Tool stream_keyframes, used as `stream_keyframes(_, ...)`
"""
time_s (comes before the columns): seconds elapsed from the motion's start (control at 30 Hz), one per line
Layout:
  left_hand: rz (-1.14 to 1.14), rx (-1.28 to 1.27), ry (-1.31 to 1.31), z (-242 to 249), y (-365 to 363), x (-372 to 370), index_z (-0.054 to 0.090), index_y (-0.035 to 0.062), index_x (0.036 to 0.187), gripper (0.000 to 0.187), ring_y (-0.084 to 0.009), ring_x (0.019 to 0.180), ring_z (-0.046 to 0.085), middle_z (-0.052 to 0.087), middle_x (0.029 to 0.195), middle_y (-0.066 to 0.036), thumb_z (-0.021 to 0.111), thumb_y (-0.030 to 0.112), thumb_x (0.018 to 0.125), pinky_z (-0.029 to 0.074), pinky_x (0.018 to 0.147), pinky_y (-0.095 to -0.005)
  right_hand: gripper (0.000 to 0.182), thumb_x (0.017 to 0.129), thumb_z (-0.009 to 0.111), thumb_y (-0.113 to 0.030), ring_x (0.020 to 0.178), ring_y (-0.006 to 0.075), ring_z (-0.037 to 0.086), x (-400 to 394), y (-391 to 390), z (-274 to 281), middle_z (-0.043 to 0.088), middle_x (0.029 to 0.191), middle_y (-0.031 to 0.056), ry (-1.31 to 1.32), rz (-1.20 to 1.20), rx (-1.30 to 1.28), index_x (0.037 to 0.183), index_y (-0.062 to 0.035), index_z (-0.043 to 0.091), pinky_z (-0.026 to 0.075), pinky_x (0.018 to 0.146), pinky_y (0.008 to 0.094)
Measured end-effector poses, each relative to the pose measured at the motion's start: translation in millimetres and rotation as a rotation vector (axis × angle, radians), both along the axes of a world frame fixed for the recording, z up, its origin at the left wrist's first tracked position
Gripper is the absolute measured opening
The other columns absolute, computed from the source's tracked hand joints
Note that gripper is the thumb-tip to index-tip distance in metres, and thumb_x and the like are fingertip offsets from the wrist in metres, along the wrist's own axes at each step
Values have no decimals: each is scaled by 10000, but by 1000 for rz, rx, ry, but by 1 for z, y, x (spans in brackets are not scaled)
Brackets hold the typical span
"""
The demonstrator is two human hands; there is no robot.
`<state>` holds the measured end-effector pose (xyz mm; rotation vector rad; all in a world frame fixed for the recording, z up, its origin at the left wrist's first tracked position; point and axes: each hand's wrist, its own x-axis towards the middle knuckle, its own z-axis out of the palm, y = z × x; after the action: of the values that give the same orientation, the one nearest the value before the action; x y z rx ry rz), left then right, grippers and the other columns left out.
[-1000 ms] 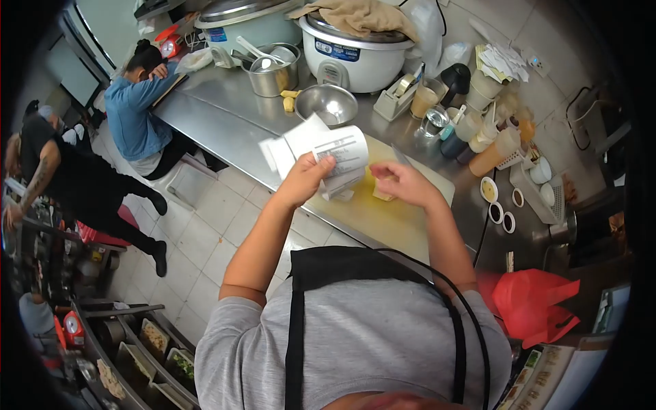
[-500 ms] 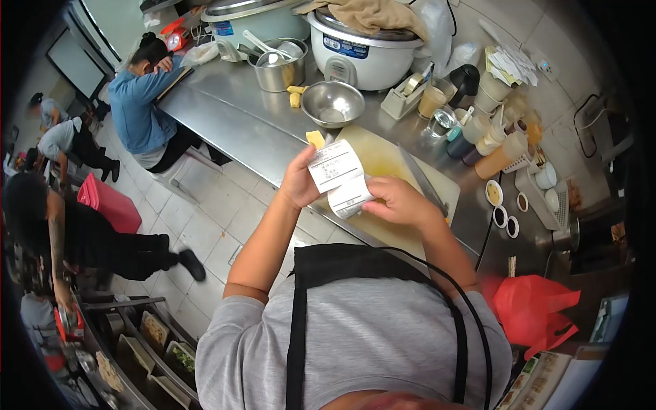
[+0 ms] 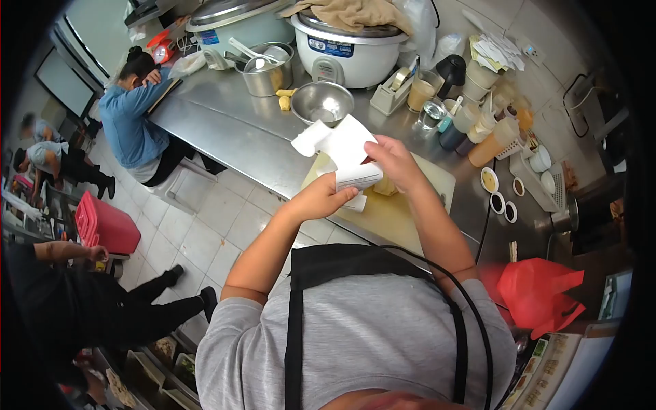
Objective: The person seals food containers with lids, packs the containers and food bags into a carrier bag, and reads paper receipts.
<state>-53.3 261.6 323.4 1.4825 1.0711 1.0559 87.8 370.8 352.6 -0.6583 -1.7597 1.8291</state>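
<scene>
Several white paper receipts are between my two hands, above a pale yellow cutting board [image 3: 437,179]. My left hand [image 3: 320,198] is closed on the lower receipt [image 3: 359,176], which shows faint print and curls over the fingers. My right hand [image 3: 398,164] pinches the right edge of a larger white receipt [image 3: 348,140], blank side up, with a curled strip sticking out to the left. Under my right hand, something yellow [image 3: 385,186] partly shows on the board. Just beyond the papers stands a steel mixing bowl [image 3: 321,102].
On the steel counter [image 3: 225,126] are a rice cooker [image 3: 352,58], a pot with ladles [image 3: 266,76], a tape dispenser [image 3: 395,92] and sauce bottles [image 3: 492,140]. A red plastic bag [image 3: 536,294] lies right. A person in denim [image 3: 133,116] sits left; another in black [image 3: 102,301] stands nearer.
The receipts have turned from printed side to mostly blank side up and fanned apart. My left hand has moved lower, my right hand higher. The person in black at left has shifted position.
</scene>
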Motion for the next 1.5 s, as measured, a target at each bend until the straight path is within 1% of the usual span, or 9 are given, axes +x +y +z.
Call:
stream_keyframes(0.13,-7,-109,-157,2,-3,0,430,-14,1123,389,-157,931,480,519,1028,-94,522,182,799,379,815,-276,158,736,540,-150,601,121,517,-9,0,-2,552,700,36,-154,-181,156,824,-19,552,408,576,242)
stream_keyframes(0.27,209,-45,-299,-19,-1,-9,289,-57,1206,753,-220,1075,390,386,1186,-146,610,400,700,305,904,-306,127,656,577,-91,631,188,511,-12,-15,11,511,672,38,-160,-494,955,780,-71,559,392,630,283)
stream_keyframes(0.33,160,-22,-428,-20,-4,-17,272,-40,1218,748,-219,1125,343,350,1224,-137,582,420,715,272,936,-334,152,616,594,-78,679,213,501,-10,-23,14,495,689,39,-127,-502,1364,763,-90,558,374,677,313)
stream_keyframes(0.47,270,-46,-761,2,-8,-14,337,-22,1178,529,-219,1073,415,429,1156,-123,512,291,789,321,910,-348,214,568,632,-128,782,204,478,-11,-43,5,490,789,12,-28,-317,1501,768,-114,558,325,743,364)
stream_keyframes(0.63,294,-113,-786,15,-17,-23,391,3,1151,398,-184,992,473,491,1079,-89,504,130,791,379,835,-300,256,590,653,-247,809,231,475,-7,-46,16,490,835,53,58,-248,1251,770,-92,560,338,771,344)
stream_keyframes(0.7,272,-84,-617,22,-24,-23,406,5,1143,389,-189,995,466,495,1073,-87,504,142,792,366,845,-295,238,642,630,-266,794,223,484,-9,-35,20,497,815,67,94,-355,1041,770,-77,564,356,756,317)
stream_keyframes(0.97,148,256,193,22,-28,-17,397,9,1148,386,-194,1038,423,472,1109,-90,507,79,785,319,890,-300,235,784,536,-239,747,85,497,-20,-22,44,557,801,31,-20,184,-150,787,-5,555,389,697,248)
stream_keyframes(1.07,176,193,322,18,-31,-16,384,9,1157,408,-197,1054,408,460,1118,-95,512,73,775,315,894,-306,185,783,543,-199,729,65,490,-29,-29,32,551,793,15,20,137,-63,830,-21,541,396,676,227)
stream_keyframes(1.5,328,151,-396,25,-36,-18,469,-6,1069,341,-125,907,481,520,1001,-58,427,254,851,396,782,-278,116,772,550,-91,739,70,494,-36,-42,20,547,804,32,317,16,-34,856,-20,513,409,692,222)
